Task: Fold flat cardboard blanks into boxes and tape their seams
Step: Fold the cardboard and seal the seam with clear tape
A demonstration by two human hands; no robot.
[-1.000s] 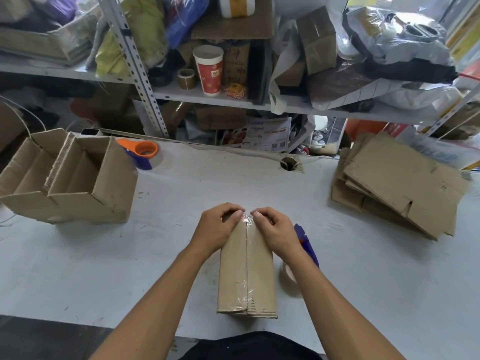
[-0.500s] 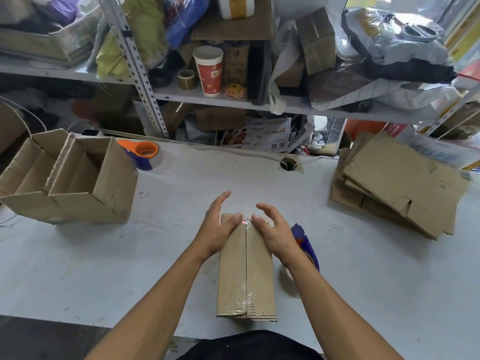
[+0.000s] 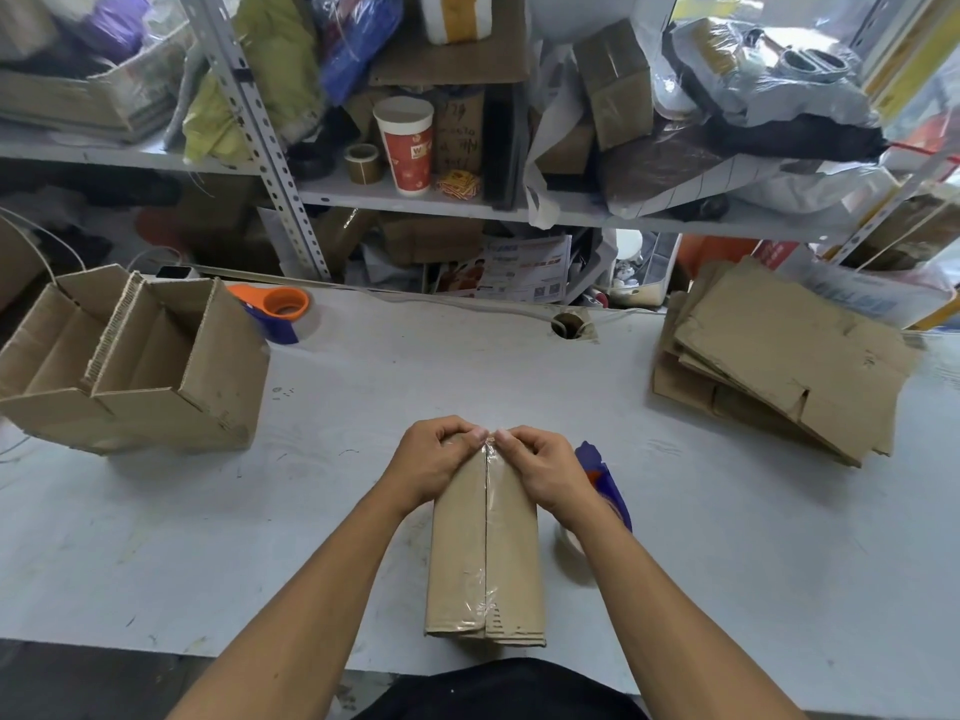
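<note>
A narrow folded cardboard box (image 3: 485, 553) stands on the white table (image 3: 208, 522) in front of me, its two top flaps meeting in a centre seam under clear tape. My left hand (image 3: 436, 459) and my right hand (image 3: 540, 467) curl over the box's far end, thumbs pressing the tape down on either side of the seam. A blue tape dispenser (image 3: 605, 485) with a clear tape roll lies just right of the box, partly hidden by my right wrist. A stack of flat cardboard blanks (image 3: 779, 356) lies at the right.
Two open finished boxes (image 3: 130, 361) stand at the left. An orange and blue tape dispenser (image 3: 278, 311) lies behind them. A cable hole (image 3: 567, 324) is in the table's far edge. Cluttered metal shelves (image 3: 415, 200) rise behind the table.
Half a second ago both hands had lifted with fingers spread over the box's far end; now they are curled down on it again, pressing the tape.
</note>
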